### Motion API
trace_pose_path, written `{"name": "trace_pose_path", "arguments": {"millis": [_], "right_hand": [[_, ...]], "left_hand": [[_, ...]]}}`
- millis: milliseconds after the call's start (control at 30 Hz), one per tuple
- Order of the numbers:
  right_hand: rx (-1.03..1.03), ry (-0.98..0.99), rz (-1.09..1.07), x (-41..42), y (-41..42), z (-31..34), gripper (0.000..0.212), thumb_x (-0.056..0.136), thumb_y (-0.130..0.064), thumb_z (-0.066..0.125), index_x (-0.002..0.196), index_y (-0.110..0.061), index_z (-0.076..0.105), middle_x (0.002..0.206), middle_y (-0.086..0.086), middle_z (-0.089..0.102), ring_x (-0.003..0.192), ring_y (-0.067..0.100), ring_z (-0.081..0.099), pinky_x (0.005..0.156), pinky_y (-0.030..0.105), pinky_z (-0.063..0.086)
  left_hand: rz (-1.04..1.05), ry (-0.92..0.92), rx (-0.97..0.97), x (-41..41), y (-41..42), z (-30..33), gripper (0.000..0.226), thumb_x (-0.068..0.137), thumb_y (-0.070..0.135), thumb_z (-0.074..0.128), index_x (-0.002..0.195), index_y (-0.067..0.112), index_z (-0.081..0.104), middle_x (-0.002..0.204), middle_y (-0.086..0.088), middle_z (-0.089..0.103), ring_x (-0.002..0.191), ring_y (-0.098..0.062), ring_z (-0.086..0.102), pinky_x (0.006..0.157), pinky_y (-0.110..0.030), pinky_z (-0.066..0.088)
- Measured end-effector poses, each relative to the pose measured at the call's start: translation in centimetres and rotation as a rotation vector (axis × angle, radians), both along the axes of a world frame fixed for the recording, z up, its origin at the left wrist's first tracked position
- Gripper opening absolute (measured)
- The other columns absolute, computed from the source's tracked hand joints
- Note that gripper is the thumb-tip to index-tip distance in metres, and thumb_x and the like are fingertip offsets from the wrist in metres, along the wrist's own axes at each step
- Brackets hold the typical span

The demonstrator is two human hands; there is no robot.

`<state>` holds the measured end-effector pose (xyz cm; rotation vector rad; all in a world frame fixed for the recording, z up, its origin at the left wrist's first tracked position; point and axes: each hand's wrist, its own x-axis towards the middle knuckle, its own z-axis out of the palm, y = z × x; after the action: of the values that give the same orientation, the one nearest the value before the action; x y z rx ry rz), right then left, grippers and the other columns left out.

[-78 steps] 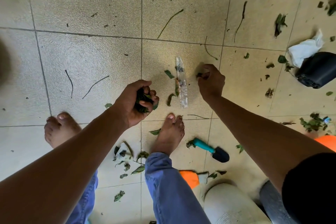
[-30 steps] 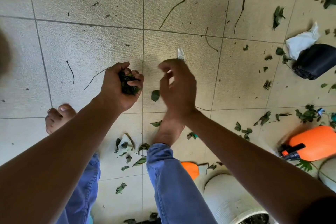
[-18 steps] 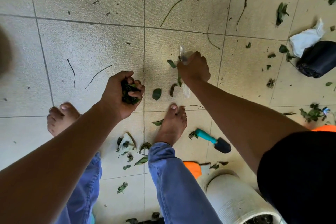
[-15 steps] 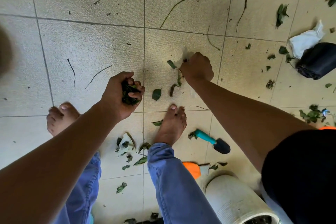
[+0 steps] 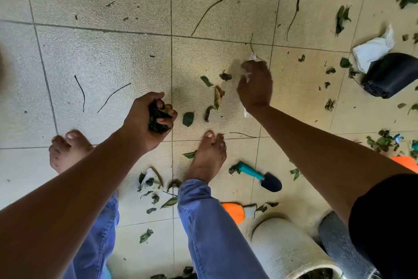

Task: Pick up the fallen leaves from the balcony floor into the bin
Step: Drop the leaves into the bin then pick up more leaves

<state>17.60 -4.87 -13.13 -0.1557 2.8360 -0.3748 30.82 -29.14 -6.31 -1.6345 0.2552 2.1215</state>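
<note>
Above the balcony floor (image 5: 113,48), the right hand (image 5: 254,88) has just lifted a clear wrapper (image 5: 246,72) while the left hand (image 5: 144,120) keeps clutching gathered leaves (image 5: 158,120), both bin-bound.

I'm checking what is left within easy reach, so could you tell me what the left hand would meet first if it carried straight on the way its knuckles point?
Most likely the dark green leaf, lying flat just beyond the left hand, which grips a wad of leaves. The hand's height above the floor is unclear.
</note>
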Motion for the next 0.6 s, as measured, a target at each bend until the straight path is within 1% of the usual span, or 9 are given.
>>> {"name": "trace_pose_path", "arguments": {"millis": [33, 100, 200, 300, 367, 433, 533, 600], "right_hand": [[-0.048, -0.051, 0.076, 0.5, -0.2, -0.3, 0.038, 0.081, -0.002, 0.062, 0.117, -0.015, 0.066, 0.113, 0.01, 0.062, 0.099, 0.03, 0.063, 0.083, 0.04, 0.054], [-0.069, -0.134, 0.174, 1.2, -0.9, -0.7, 0.04, 0.083, -0.003, 0.065, 0.121, -0.014, 0.066, 0.115, 0.011, 0.061, 0.102, 0.031, 0.063, 0.085, 0.037, 0.053], [-0.053, -0.172, 0.187, 1.3, -1.9, -1.3, 0.035, 0.085, -0.004, 0.064, 0.119, -0.013, 0.067, 0.115, 0.014, 0.059, 0.1, 0.032, 0.063, 0.079, 0.038, 0.054], [-0.019, -0.165, 0.145, 0.6, -2.1, -2.1, 0.022, 0.087, -0.003, 0.061, 0.106, -0.012, 0.068, 0.108, 0.011, 0.061, 0.094, 0.03, 0.064, 0.074, 0.037, 0.052], [-0.006, -0.188, 0.117, 0.3, -2.0, -2.4, 0.015, 0.087, -0.005, 0.062, 0.1, -0.011, 0.068, 0.105, 0.009, 0.063, 0.095, 0.028, 0.063, 0.074, 0.033, 0.047], [-0.011, -0.205, 0.037, 0.2, -1.5, -2.3, 0.013, 0.087, -0.009, 0.064, 0.097, -0.014, 0.071, 0.105, 0.007, 0.067, 0.099, 0.027, 0.064, 0.076, 0.031, 0.045], [-0.069, -0.199, -0.121, 1.2, -1.3, -1.7, 0.006, 0.083, -0.014, 0.073, 0.088, -0.019, 0.073, 0.102, 0.004, 0.068, 0.095, 0.022, 0.065, 0.075, 0.025, 0.044], [-0.156, -0.196, -0.148, 2.8, -1.6, -1.2, 0.013, 0.077, -0.01, 0.078, 0.079, -0.02, 0.07, 0.102, 0.006, 0.063, 0.092, 0.018, 0.061, 0.078, 0.024, 0.045]], "left_hand": [[-0.003, 0.001, 0.001, 0.0, 0.1, 0.0, 0.038, 0.096, 0.023, 0.057, 0.06, 0.015, 0.044, 0.07, 0.0, 0.044, 0.066, -0.012, 0.049, 0.039, -0.014, 0.03], [-0.006, 0.002, 0.002, -0.2, 0.4, 0.0, 0.038, 0.096, 0.023, 0.057, 0.06, 0.015, 0.044, 0.07, 0.0, 0.044, 0.066, -0.012, 0.05, 0.038, -0.014, 0.031], [-0.012, 0.0, 0.006, -0.4, 0.7, 0.2, 0.039, 0.096, 0.023, 0.056, 0.06, 0.015, 0.045, 0.069, 0.0, 0.045, 0.065, -0.012, 0.049, 0.038, -0.014, 0.031], [-0.019, -0.002, 0.006, -0.3, 0.9, 0.1, 0.039, 0.096, 0.022, 0.057, 0.059, 0.015, 0.045, 0.069, 0.0, 0.045, 0.064, -0.012, 0.05, 0.038, -0.014, 0.031], [-0.024, 0.004, 0.003, -0.2, 0.8, -0.1, 0.039, 0.096, 0.023, 0.056, 0.06, 0.015, 0.045, 0.069, 0.0, 0.045, 0.065, -0.012, 0.05, 0.038, -0.014, 0.031], [-0.032, 0.008, -0.002, -0.1, 0.8, -0.1, 0.038, 0.096, 0.023, 0.056, 0.061, 0.015, 0.044, 0.07, 0.0, 0.045, 0.066, -0.012, 0.05, 0.038, -0.014, 0.031], [-0.046, 0.009, -0.014, 0.0, 0.6, -0.2, 0.038, 0.096, 0.023, 0.056, 0.06, 0.015, 0.045, 0.07, 0.0, 0.045, 0.066, -0.012, 0.049, 0.038, -0.014, 0.031], [-0.052, 0.01, -0.018, -0.1, 0.5, -0.2, 0.038, 0.096, 0.023, 0.057, 0.06, 0.015, 0.046, 0.07, 0.0, 0.045, 0.066, -0.012, 0.049, 0.038, -0.014, 0.031]]}}
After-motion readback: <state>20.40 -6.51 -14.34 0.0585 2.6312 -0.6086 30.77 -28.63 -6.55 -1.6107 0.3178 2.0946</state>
